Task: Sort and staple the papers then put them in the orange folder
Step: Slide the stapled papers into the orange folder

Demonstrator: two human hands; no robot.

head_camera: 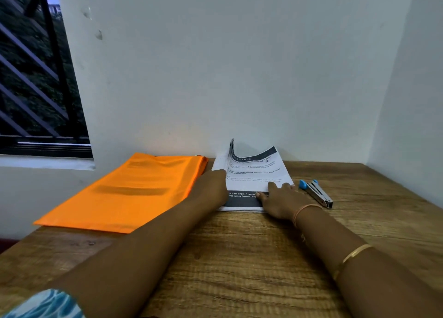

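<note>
A stack of printed papers (pixel 256 173) lies against the wall at the back of the wooden table (pixel 239 257), its far end curling upward. My left hand (pixel 211 188) rests on the stack's left edge, fingers hidden against the sheets. My right hand (pixel 280 200) lies flat on the near right corner of the papers, fingers spread. The orange folder (pixel 129 190) lies flat to the left of the papers. A blue and silver stapler (pixel 316 193) sits on the table just right of the papers, touched by neither hand.
A white wall (pixel 239 78) stands directly behind the papers and another closes the right side. A barred window (pixel 36 78) is at the upper left. The folder's near left corner overhangs the table's left edge.
</note>
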